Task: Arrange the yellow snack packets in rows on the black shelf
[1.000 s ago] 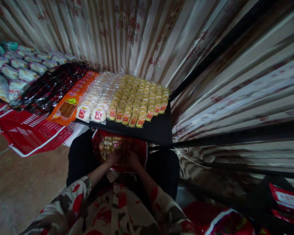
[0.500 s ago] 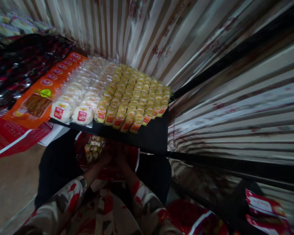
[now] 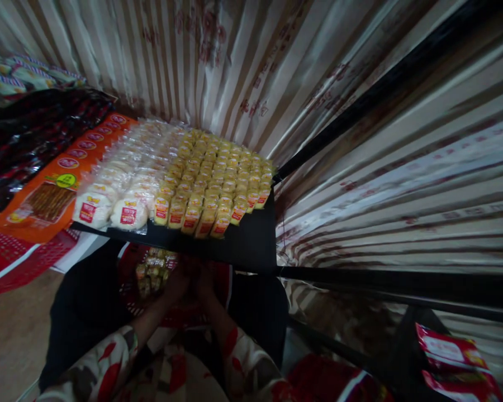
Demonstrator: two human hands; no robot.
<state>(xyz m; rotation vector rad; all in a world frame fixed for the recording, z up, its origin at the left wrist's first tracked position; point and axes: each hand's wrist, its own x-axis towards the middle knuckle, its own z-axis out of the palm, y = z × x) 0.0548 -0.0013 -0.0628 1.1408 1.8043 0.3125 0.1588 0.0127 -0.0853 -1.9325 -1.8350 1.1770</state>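
Observation:
A red plastic basket (image 3: 128,301) rests on my lap, partly beneath the front edge of a black shelf (image 3: 251,243). Inside its left part lie several small yellow-wrapped snacks (image 3: 151,273). My left hand (image 3: 178,283) reaches into the basket just right of these snacks. Close beside it is my right hand (image 3: 203,279), also in the basket. Deep shadow and the shelf edge hide the fingers of both hands, so whatever they hold does not show. Rows of yellow-wrapped cakes (image 3: 213,178) stand on the shelf above my hands.
Left of the cakes sit clear-wrapped white round cakes (image 3: 128,215), an orange snack bag (image 3: 46,201) and dark shiny packets (image 3: 33,145). Another red basket (image 3: 25,257) is at left. Black bars (image 3: 360,111) and a pleated curtain (image 3: 235,61) border the shelf. Red packets (image 3: 455,352) lie lower right.
The shelf and its goods appear slightly lower and further left as my view shifts. Both hands stay close together in the basket.

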